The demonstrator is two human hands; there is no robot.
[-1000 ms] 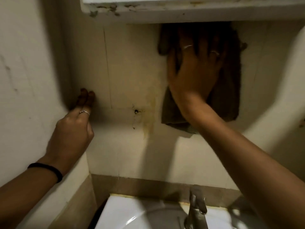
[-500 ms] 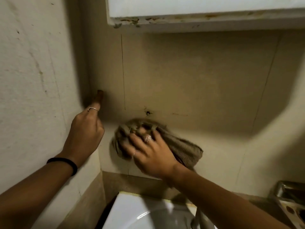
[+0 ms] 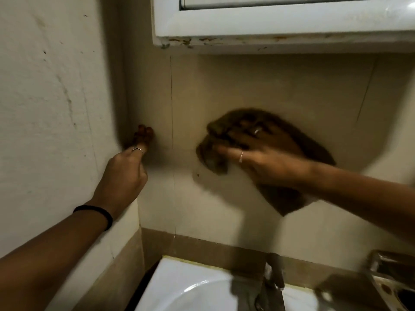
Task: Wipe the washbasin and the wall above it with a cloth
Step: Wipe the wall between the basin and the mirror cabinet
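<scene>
A dark brown cloth (image 3: 289, 198) lies bunched against the beige tiled wall (image 3: 269, 86) above the washbasin. My right hand (image 3: 265, 158) presses it to the wall with fingers spread over it, blurred by motion; part of the cloth hangs below my wrist. My left hand (image 3: 125, 176) reaches into the corner at the left, its fingertips touching the wall and holding nothing. The white washbasin (image 3: 179, 286) shows at the bottom, with its tap (image 3: 272, 279) dark and blurred at the back rim.
A white cabinet (image 3: 269, 25) with a chipped, stained lower edge hangs just above the wiped area. The rough side wall (image 3: 56, 97) closes in at the left. A metal holder (image 3: 390, 281) sits at the bottom right beside the basin.
My right hand swept the cloth down from under the cabinet to the lower left, and has now carried it up and to the right. My left hand stays in the corner.
</scene>
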